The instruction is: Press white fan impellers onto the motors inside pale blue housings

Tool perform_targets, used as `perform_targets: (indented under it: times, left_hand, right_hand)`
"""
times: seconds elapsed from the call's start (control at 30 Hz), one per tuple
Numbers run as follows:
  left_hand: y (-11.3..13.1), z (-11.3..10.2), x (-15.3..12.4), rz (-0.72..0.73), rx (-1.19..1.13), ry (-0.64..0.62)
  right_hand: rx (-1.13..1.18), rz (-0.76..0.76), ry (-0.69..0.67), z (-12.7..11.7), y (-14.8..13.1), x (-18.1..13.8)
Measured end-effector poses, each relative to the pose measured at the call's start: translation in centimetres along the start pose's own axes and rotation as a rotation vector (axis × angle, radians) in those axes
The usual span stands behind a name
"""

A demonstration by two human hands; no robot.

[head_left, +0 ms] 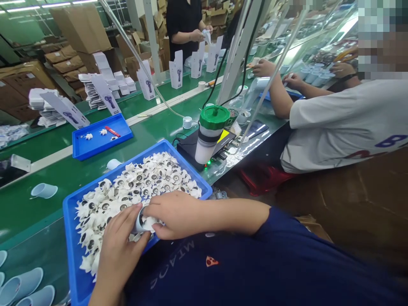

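Observation:
Over the near part of a blue tray, my left hand (119,238) is closed around a light-blue plastic cup-shaped housing (139,222), its mouth tilted to the right. My right hand (177,214) is closed on a white fan blade (149,223) at that mouth, with some fingertips hidden there. I cannot tell how far in the blade sits. Under and beyond both hands, a heap of small white fan blades (143,180) with dark round centres fills the blue tray (66,229).
A smaller blue tray (79,154) holds a few white blades and a red pen. Light-blue housings (24,284) lie lower left. Beyond my tray stands a green-lidded bottle (207,136) by a black box. Co-workers sit right (334,123) and stand opposite (183,25), near white cartons (176,72).

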State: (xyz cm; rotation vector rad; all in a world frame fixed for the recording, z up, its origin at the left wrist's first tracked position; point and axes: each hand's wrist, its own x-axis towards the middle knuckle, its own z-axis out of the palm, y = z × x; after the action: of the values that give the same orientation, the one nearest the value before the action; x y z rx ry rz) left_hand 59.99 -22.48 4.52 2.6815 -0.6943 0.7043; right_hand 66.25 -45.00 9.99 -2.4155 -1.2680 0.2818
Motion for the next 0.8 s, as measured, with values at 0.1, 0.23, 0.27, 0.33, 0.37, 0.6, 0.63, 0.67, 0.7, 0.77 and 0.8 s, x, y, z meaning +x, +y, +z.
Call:
perform_targets:
  times: [0.1, 0.23, 0.27, 0.33, 0.37, 0.6, 0.63, 0.67, 0.7, 0.77, 0.8]
  left_hand:
    - [0.3, 0.1, 0.5, -0.035, -0.011, 0.021]
    - [0.6, 0.1, 0.8, -0.014, -0.025, 0.054]
    - [0.7, 0.1, 0.8, -0.008, -0.020, 0.065]
    - [0.9, 0.0, 0.6, -0.001, -0.009, 0.086]
    - [1.1, -0.1, 0.6, -0.002, 0.000, 0.106]
    - [2.0, -0.4, 0.1, -0.009, 0.104, 0.209]
    - [1.8, -0.4, 0.0, -0.028, 0.098, 0.201]
    - [1.6, -0.4, -0.1, -0.056, 0.088, 0.187]
    - [1.3, -0.5, -0.2, -0.090, 0.081, 0.176]
    - [0.7, -0.6, -0.3, -0.151, 0.075, 0.138]
    - [0.5, -0.7, -0.4, -0.176, 0.075, 0.128]
  right_hand:
    - [0.017, 0.039, 0.100, 0.5, -0.1, 0.1]
    - [0.017, -0.014, 0.191, 1.0, 0.4, 0.2]
    - [0.014, -0.026, 0.202, 1.0, 0.5, 0.2]
    - [0.026, -0.031, 0.213, 0.9, 0.7, 0.3]
    - [0.047, -0.034, 0.211, 0.7, 0.8, 0.5]
    - [0.191, -0.061, 0.210, 0.0, 1.1, 1.6]
    - [0.211, -0.059, 0.227, 0.1, 1.2, 1.6]
    - [0.232, -0.062, 0.248, 0.3, 1.3, 1.5]
    - [0.252, -0.074, 0.271, 0.5, 1.4, 1.4]
    - [0.285, -0.134, 0.329, 1.1, 1.6, 1.1]
    - [0.285, -0.175, 0.369, 1.5, 1.6, 0.9]
